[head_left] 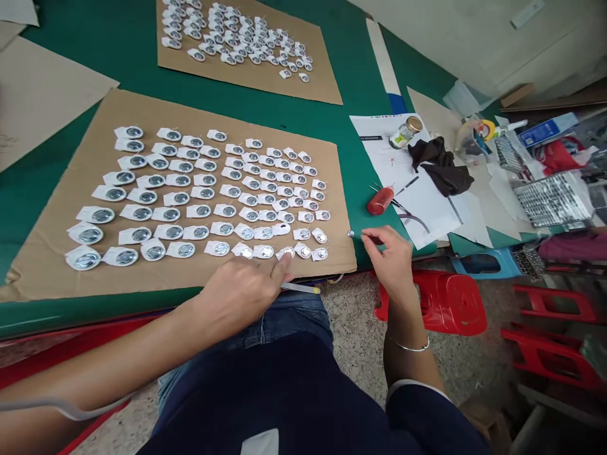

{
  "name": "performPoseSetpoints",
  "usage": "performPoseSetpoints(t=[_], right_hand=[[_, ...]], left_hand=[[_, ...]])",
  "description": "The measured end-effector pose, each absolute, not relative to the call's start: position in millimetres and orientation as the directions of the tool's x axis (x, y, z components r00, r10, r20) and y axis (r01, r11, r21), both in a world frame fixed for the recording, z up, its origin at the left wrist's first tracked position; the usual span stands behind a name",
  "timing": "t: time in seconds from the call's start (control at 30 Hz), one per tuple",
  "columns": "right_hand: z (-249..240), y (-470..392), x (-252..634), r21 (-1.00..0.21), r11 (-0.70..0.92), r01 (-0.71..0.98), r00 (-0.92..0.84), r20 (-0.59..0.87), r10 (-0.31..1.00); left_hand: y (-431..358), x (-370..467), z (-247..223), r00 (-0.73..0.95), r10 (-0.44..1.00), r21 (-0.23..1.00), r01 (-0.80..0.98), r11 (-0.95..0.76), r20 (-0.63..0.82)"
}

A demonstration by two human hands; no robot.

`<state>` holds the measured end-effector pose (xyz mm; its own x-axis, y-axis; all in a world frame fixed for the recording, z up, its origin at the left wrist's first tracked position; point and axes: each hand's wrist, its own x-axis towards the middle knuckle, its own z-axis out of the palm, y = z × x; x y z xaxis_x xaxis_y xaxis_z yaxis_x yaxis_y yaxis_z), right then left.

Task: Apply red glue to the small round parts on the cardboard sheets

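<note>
Rows of round silver pieces with white paper tabs point(177, 180) lie on a brown cardboard sheet point(156, 278). My left hand point(244, 284) rests at the sheet's front edge, its index finger on a tabbed piece in the front row. Under that hand a thin metal tool with a yellow tip point(301, 288) sticks out to the right; the fingers are curled round it. My right hand point(389, 253) is beyond the sheet's right edge, thumb and index finger pinched at a small silver object point(351, 234) at the sheet's edge. Whether the fingertips grip it is hard to make out.
A second cardboard sheet point(327, 82) with more tabbed pieces lies behind. To the right are a red-handled tool point(380, 201), a glass jar point(406, 132), dark cloth point(441, 167) and papers point(379, 161). Red stools point(448, 300) stand below the green table point(351, 136).
</note>
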<state>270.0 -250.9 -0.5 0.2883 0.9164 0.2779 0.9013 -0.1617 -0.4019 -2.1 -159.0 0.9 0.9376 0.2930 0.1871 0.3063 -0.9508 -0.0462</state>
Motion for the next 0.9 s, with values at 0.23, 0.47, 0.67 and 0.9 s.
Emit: performPoseSetpoints(t=[0.23,0.47,0.67,0.9], right_hand=[[9,-234,275,-0.449,-0.120,0.885,0.170,0.072,0.983],[18,-228,283,-0.411,-0.028,0.911,0.013,-0.040,0.999],[13,-229,275,-0.424,0.008,0.906,0.089,0.209,0.974],[15,-196,216,-0.500,0.311,0.808,-0.187,0.283,0.941]], left_hand=[[-150,-5,8,0.912,0.305,0.030,0.309,-0.951,0.273],[-126,-7,16,0.895,0.425,0.195,0.397,-0.897,0.134],[-146,-8,23,0.963,0.248,0.258,0.213,-0.942,0.109],[-150,-17,25,0.923,0.270,0.243,0.204,-0.948,0.276]])
